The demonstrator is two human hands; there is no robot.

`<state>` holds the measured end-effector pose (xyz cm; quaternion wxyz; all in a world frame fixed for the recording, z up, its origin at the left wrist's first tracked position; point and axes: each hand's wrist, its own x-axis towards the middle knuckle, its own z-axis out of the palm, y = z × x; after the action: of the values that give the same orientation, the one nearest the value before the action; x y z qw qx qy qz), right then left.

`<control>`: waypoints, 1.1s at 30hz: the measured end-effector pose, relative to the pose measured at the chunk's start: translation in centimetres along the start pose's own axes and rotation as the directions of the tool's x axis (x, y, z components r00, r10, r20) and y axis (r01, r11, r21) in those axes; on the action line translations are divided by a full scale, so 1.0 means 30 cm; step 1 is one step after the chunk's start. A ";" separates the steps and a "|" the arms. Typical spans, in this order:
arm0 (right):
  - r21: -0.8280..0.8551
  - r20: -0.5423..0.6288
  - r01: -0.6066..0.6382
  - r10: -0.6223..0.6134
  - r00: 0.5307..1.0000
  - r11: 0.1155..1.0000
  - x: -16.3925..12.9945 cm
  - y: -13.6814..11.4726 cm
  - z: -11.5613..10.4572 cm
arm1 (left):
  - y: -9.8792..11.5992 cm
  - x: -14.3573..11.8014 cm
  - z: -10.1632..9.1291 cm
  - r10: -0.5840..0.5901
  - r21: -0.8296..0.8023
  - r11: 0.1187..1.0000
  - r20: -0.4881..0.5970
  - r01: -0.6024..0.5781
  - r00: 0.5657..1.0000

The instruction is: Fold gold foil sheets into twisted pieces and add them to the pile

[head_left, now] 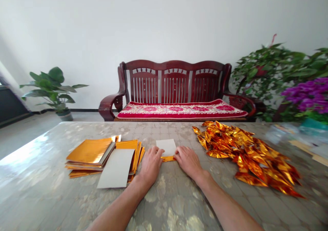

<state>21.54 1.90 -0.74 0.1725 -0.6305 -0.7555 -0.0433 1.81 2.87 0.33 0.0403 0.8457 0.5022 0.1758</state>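
Observation:
A small sheet of gold foil paper (167,147) lies white side up on the table, its near edge folded over so a gold strip shows. My left hand (151,163) presses on the left end of that fold. My right hand (188,161) presses on the right end. Both hands' fingertips pinch the folded edge between them. To the left lie stacks of flat gold sheets (90,151), with one sheet turned white side up (117,168). To the right spreads a pile of folded gold foil pieces (246,154).
The marbled table (166,196) runs to a far edge near a dark wooden bench (174,91) with a red cushion. Potted plants stand at the left (52,89) and right (279,73). Blurred items lie at the table's far right (302,138).

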 end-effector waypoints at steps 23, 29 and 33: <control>-0.032 0.068 -0.175 0.177 0.982 0.984 -0.023 -0.104 -0.040 | 0.107 -0.061 -0.004 0.177 0.234 0.946 0.212 -0.225 0.961; -0.017 0.085 -0.210 0.211 0.974 0.977 -0.018 -0.096 -0.042 | 0.123 -0.058 -0.006 0.138 0.304 0.930 0.228 -0.205 0.964; 0.020 0.091 -0.213 0.210 0.973 0.977 -0.018 -0.072 -0.037 | 0.130 -0.062 -0.014 0.097 0.353 0.917 0.257 -0.187 0.962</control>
<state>19.75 0.65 0.46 0.1520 -0.7060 -0.6916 0.0144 4.11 -0.69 1.21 -0.0755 0.8871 0.4549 -0.0215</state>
